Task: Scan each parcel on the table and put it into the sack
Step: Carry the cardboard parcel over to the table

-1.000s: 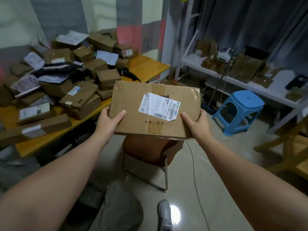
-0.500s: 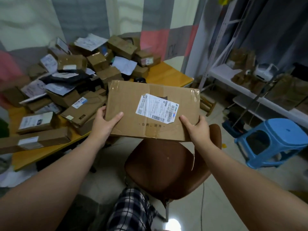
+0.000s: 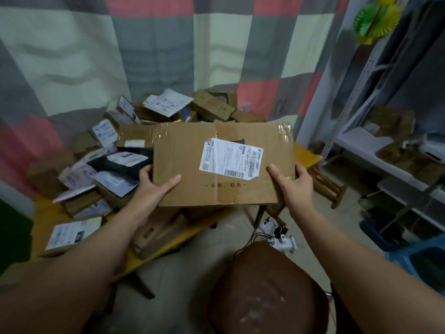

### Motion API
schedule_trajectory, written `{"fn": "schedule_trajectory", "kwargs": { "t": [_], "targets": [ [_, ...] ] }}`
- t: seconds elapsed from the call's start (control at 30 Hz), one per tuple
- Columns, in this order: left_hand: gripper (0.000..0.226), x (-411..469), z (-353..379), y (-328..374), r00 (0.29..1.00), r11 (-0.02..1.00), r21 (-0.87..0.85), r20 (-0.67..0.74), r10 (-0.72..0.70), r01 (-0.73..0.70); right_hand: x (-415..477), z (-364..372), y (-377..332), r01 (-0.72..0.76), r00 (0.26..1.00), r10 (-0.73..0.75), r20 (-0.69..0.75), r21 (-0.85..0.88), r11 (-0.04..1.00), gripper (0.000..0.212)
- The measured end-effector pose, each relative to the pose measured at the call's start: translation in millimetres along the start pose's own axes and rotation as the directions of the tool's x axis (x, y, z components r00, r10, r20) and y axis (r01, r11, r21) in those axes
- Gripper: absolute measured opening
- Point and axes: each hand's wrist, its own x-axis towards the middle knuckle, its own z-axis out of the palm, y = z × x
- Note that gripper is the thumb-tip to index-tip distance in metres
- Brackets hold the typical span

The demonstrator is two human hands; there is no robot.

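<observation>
I hold a large flat brown cardboard parcel (image 3: 192, 162) in the air in front of me, its white shipping label (image 3: 230, 158) facing up. My left hand (image 3: 154, 183) grips its left edge, thumb on top. My right hand (image 3: 292, 182) grips the right edge the same way. Behind and left of it, a heap of several cardboard boxes and mailer bags (image 3: 106, 150) covers the yellow wooden table (image 3: 45, 213). No sack and no scanner is in view.
A brown round chair seat (image 3: 267, 292) stands just below my arms. A power strip with cables (image 3: 277, 233) lies on the floor. White shelving (image 3: 390, 150) with boxes fills the right side, a blue stool (image 3: 419, 259) below it. A chequered curtain hangs behind the table.
The view has swung left and up toward the table. The parcel, still in both hands, now hangs over the table's edge and the piled parcels instead of over the chair.
</observation>
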Motion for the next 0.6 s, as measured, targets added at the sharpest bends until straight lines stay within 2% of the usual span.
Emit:
{"fn": "schedule_trajectory", "kwargs": {
  "t": [0.13,0.2,0.27,0.3,0.37,0.43,0.5,0.57,0.6],
  "targets": [
    [0.09,51.5,-40.4,23.0,0.995,0.992,-0.111,-0.083,0.051,-0.06,37.0,72.7,-28.4,0.071,0.995,-0.074,-0.06,-0.038,0.997,0.068],
    [0.089,74.7,-56.5,29.1,0.99,0.982,-0.17,-0.128,0.061,-0.083,48.4,109.8,-38.2,0.117,0.98,-0.123,-0.157,-0.049,0.992,0.066],
    [0.091,95.0,-67.0,33.3,0.981,0.978,-0.187,-0.187,0.057,-0.092,53.8,144.5,-43.0,0.095,0.957,-0.109,-0.268,-0.066,0.993,0.079],
    [0.093,103.0,-69.0,34.6,0.976,0.976,-0.196,-0.21,0.05,-0.092,54.9,160.6,-43.3,0.048,0.96,-0.054,-0.275,-0.028,0.998,0.09],
    [0.096,113.0,-69.1,37.0,0.972,0.968,-0.233,-0.233,0.036,-0.092,52.7,190.7,-43.1,-0.121,0.98,0.143,-0.136,0.157,0.98,0.113],
    [0.097,118.6,-62.1,39.8,0.976,0.95,-0.297,-0.214,0.03,-0.095,51.9,217.2,-43.2,-0.302,0.953,0.289,0.088,0.307,0.903,0.122],
    [0.099,122.8,-53.0,39.1,0.983,0.942,-0.324,-0.179,0.027,-0.085,53.6,237.6,-43.1,-0.363,0.926,0.288,0.245,0.361,0.859,0.131],
    [0.099,124.7,-45.6,37.6,0.992,0.946,-0.314,-0.119,0.038,-0.074,58.1,248.5,-44.8,-0.321,0.936,0.214,0.278,0.432,0.843,0.133],
    [0.098,125.3,-44.2,37.6,0.995,0.953,-0.295,-0.083,0.051,-0.074,63.2,249.2,-44.8,-0.297,0.946,0.19,0.264,0.465,0.834,0.124]
  ]
}}
